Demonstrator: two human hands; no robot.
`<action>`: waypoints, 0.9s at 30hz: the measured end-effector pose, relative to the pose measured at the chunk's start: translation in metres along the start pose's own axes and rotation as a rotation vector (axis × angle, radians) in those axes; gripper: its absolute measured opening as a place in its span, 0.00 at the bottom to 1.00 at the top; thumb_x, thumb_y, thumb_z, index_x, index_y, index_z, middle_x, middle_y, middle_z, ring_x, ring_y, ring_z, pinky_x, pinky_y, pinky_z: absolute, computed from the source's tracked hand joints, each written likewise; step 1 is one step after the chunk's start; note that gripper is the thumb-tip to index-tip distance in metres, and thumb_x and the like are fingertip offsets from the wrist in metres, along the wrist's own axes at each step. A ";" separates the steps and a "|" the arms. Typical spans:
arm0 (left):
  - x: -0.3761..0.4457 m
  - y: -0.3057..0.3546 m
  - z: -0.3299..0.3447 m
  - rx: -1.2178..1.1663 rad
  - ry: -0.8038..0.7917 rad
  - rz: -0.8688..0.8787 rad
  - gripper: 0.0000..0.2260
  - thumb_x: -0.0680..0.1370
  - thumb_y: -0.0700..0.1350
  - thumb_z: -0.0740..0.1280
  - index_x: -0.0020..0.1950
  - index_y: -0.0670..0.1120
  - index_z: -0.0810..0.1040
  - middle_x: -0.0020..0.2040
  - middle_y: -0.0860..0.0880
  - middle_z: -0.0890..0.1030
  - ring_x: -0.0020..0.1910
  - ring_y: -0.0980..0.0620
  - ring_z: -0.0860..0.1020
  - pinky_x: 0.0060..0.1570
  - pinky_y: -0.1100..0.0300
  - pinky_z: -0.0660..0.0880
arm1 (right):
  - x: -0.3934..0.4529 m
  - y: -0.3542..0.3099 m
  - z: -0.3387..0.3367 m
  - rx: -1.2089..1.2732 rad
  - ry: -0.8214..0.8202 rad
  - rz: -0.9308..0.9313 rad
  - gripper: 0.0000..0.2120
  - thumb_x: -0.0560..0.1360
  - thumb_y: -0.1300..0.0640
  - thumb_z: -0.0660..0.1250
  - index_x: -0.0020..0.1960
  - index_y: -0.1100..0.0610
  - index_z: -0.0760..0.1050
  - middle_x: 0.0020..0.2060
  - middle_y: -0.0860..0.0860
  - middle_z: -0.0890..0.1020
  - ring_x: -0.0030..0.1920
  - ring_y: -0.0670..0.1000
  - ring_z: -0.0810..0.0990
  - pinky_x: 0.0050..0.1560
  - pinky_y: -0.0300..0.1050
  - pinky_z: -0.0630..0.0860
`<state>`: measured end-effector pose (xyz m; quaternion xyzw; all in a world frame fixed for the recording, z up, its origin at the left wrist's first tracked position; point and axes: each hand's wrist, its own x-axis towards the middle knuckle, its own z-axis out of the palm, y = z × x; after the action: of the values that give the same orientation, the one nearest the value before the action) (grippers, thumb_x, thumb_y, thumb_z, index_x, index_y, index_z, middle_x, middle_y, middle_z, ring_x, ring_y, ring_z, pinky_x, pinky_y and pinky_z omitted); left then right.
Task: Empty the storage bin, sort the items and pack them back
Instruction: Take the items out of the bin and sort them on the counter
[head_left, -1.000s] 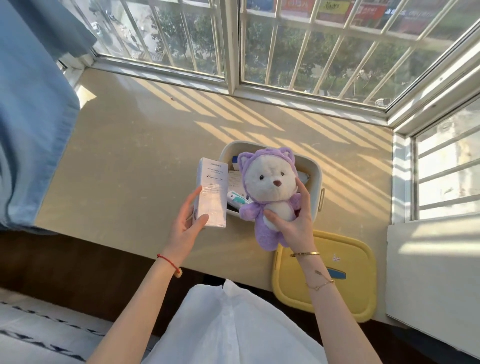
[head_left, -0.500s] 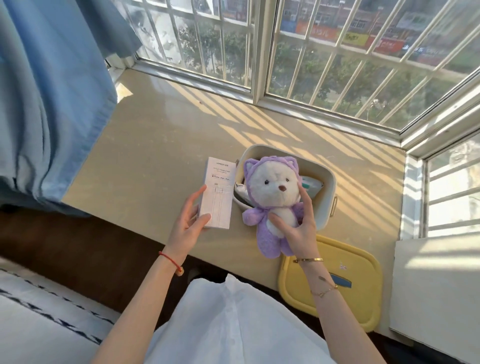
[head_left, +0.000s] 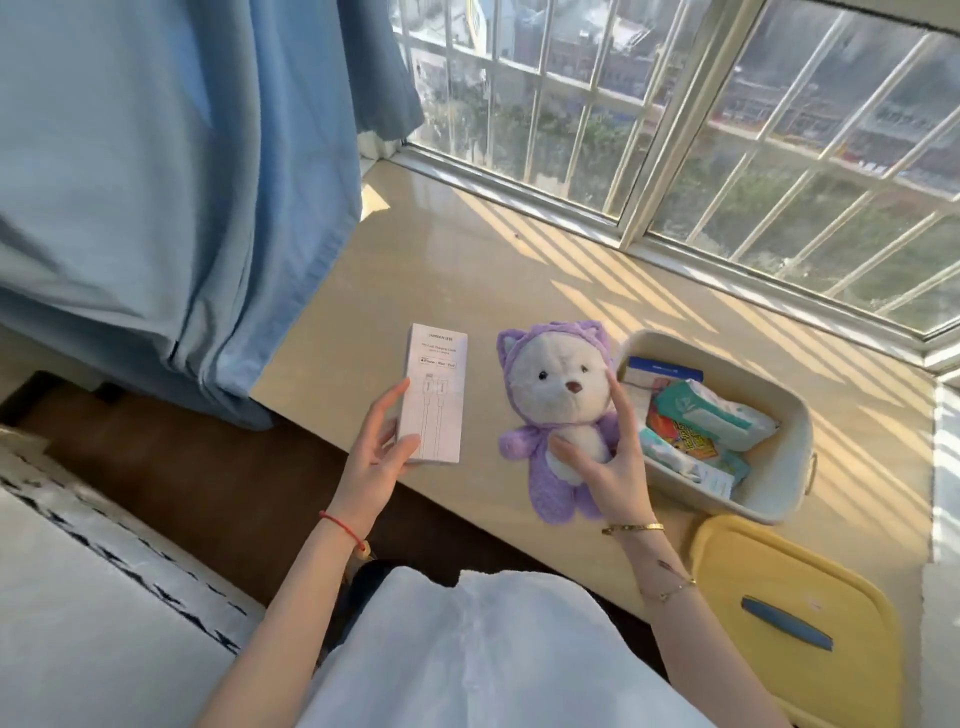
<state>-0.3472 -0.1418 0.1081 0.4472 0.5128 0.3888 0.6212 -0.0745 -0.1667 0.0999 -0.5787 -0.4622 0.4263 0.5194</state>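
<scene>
A cream storage bin (head_left: 779, 470) stands on the beige window ledge (head_left: 498, 270), right of centre, holding several packets and small boxes. My right hand (head_left: 608, 462) grips a purple plush bear (head_left: 558, 415) by its belly, left of the bin, with its feet near the ledge. My left hand (head_left: 376, 452) holds a white cable box (head_left: 434, 395) by its lower edge, thumb across the front, further left over the ledge.
The bin's yellow lid (head_left: 784, 623) with a blue handle lies at the ledge's front right. A blue curtain (head_left: 171, 182) hangs at the left. Barred windows run along the back. White fabric (head_left: 467, 654) covers my lap.
Both hands have carried their items leftward, away from the bin. The bear now sits beside the bin instead of in front of it. The camera view has turned left.
</scene>
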 end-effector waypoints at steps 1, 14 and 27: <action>0.004 0.004 -0.022 0.004 0.003 -0.001 0.26 0.78 0.39 0.65 0.73 0.60 0.64 0.71 0.51 0.71 0.70 0.50 0.70 0.58 0.47 0.77 | 0.003 -0.002 0.022 -0.001 0.005 -0.001 0.42 0.68 0.66 0.76 0.76 0.49 0.60 0.72 0.52 0.68 0.69 0.50 0.71 0.63 0.45 0.74; 0.071 0.044 -0.228 0.089 -0.080 -0.020 0.25 0.80 0.37 0.63 0.71 0.61 0.66 0.71 0.53 0.72 0.69 0.55 0.71 0.64 0.50 0.73 | 0.040 -0.015 0.240 0.011 0.175 0.003 0.38 0.69 0.63 0.75 0.74 0.51 0.63 0.68 0.51 0.72 0.66 0.51 0.74 0.61 0.52 0.76; 0.234 0.064 -0.247 0.155 -0.151 -0.042 0.25 0.79 0.36 0.63 0.69 0.61 0.66 0.70 0.50 0.72 0.65 0.57 0.73 0.54 0.65 0.76 | 0.165 0.015 0.274 -0.010 0.323 0.151 0.38 0.67 0.56 0.75 0.73 0.43 0.64 0.65 0.50 0.74 0.64 0.49 0.75 0.60 0.51 0.76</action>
<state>-0.5517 0.1366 0.0835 0.5111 0.5025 0.2999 0.6296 -0.3054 0.0506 0.0566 -0.6754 -0.3301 0.3634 0.5503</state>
